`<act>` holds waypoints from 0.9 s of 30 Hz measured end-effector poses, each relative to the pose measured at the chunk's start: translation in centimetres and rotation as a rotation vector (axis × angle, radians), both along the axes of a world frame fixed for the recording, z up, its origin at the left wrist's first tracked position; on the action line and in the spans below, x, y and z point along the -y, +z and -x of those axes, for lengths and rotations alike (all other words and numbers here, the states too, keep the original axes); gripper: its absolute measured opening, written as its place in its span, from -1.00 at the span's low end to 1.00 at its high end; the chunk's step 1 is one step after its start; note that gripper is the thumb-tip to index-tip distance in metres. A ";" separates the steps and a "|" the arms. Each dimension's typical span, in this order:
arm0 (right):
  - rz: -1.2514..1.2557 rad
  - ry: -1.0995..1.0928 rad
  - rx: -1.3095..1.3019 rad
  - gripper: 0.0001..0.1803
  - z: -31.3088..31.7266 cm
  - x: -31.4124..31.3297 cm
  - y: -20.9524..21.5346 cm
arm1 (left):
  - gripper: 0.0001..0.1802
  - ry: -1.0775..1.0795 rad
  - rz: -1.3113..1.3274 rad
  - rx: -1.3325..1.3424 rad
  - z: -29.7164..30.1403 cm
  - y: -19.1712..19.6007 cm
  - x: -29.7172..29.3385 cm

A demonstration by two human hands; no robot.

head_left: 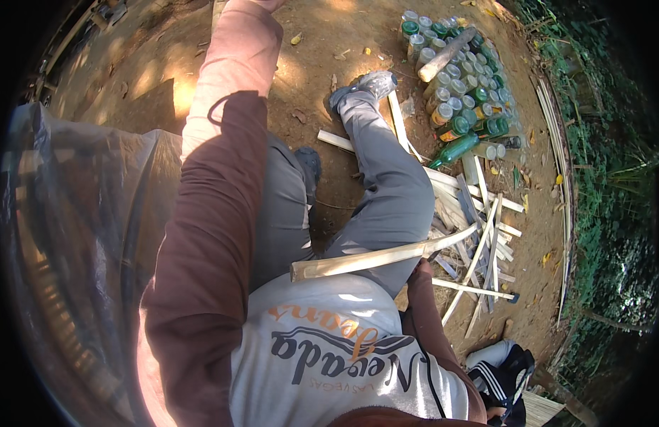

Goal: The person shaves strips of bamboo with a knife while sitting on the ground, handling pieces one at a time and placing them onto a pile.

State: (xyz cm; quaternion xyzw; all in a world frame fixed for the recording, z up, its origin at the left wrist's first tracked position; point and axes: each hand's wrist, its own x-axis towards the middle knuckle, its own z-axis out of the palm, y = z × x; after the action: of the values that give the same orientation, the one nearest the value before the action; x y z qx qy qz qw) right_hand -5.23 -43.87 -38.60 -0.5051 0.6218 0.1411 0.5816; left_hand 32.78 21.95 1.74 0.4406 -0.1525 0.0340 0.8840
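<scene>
My left arm in its brown sleeve reaches up to the top edge, where only a sliver of my left hand (269, 3) shows; its fingers are out of the picture. A split bamboo strip (365, 261) lies across my lap, its wider end over my shirt. Just under the strip, beside my right thigh, is my right hand (420, 271), partly hidden, its fingers not clear. A thin pale stick (471, 288) with a dark end runs rightward from near that hand; whether I hold it cannot be made out.
Loose bamboo strips (489, 235) lie piled on the dirt at the right. Beyond them stand many glass bottles (457, 85) with a short log (447, 55) on top. A plastic sheet (94, 206) hangs at the left. Dark clothing (503, 377) lies at the lower right.
</scene>
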 end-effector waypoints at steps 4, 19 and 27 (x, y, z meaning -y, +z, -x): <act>-0.012 0.001 0.003 -0.68 0.1 0.2 -0.6 | -0.33 -0.016 0.009 -0.005 -0.2 0.1 0.0; -0.025 0.019 -0.078 -0.65 -0.7 -2.0 3.5 | -0.31 0.055 -0.048 -0.028 0.8 -0.2 0.3; -0.073 0.025 -0.050 -0.66 -0.1 0.2 0.8 | -0.51 0.220 -0.098 -0.103 -0.2 -0.2 1.3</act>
State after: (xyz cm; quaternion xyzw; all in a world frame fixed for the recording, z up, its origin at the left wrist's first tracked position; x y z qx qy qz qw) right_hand -5.13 -44.03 -37.83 -0.4876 0.6241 0.1837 0.5823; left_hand 33.02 20.61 1.54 0.4984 -0.0594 0.1006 0.8590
